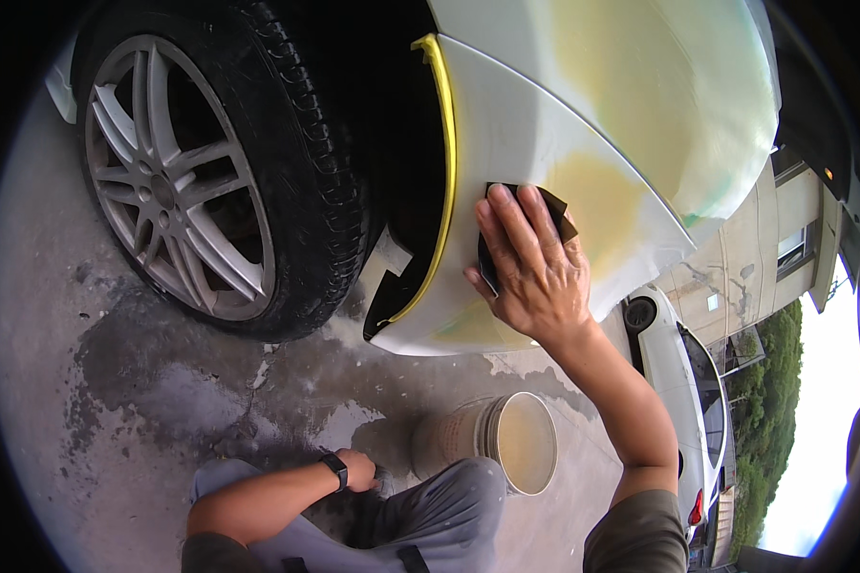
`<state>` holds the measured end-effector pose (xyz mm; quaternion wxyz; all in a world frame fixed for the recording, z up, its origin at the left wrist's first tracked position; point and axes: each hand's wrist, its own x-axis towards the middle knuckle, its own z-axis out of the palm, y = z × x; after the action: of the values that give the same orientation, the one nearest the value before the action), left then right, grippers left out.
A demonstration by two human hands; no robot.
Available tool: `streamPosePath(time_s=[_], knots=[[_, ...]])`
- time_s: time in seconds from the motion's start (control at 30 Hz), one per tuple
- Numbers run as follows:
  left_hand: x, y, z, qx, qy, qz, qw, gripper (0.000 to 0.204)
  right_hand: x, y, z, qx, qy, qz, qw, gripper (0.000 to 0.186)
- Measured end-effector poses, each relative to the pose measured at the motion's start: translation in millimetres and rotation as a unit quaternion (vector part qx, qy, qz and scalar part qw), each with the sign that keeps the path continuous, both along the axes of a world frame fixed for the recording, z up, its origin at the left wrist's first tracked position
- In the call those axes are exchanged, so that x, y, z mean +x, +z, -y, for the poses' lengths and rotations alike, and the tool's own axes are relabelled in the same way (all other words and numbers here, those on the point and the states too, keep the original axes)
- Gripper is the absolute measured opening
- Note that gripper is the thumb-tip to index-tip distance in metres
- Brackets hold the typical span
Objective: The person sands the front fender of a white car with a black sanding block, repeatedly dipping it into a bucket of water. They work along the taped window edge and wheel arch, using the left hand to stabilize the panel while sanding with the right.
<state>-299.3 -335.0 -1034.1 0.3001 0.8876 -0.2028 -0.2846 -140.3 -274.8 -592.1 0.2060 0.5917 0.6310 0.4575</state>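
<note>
My right hand [537, 263] presses a dark sheet of sandpaper [566, 226] against a car's body panel [506, 134]. The fingers lie close together over the sheet, and its corners stick out around them. Under and beside the hand the panel is white and grey with yellowish patches. Yellow masking tape [446, 162] follows the panel's curved edge at the wheel arch. Down by my knees, my left hand [358, 470] is curled, with a dark watch on its wrist. Whatever it may hold is hidden.
A spoked wheel with a black tyre [301, 143] stands left of the panel. Near my knee is a bucket [492, 430] of cloudy yellowish liquid. Wet patches [153, 382] mark the concrete floor. A white car [674, 382] is parked at the right.
</note>
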Motion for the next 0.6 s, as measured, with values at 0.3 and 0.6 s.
streamPosePath(time_s=[0.3, 0.6], knots=[[3.1, 4.6, 3.1, 0.003, -0.023, 0.001, 1.0, 0.061, -14.0, 29.0, -19.3, -0.057, -0.06, -0.006, 0.997, 0.072], [8.7, 11.4, 3.5, 0.011, -0.021, -0.014, 1.0, 0.061, -24.4, 38.2, -38.2, -0.051, -0.063, 0.001, 0.997, 0.077]])
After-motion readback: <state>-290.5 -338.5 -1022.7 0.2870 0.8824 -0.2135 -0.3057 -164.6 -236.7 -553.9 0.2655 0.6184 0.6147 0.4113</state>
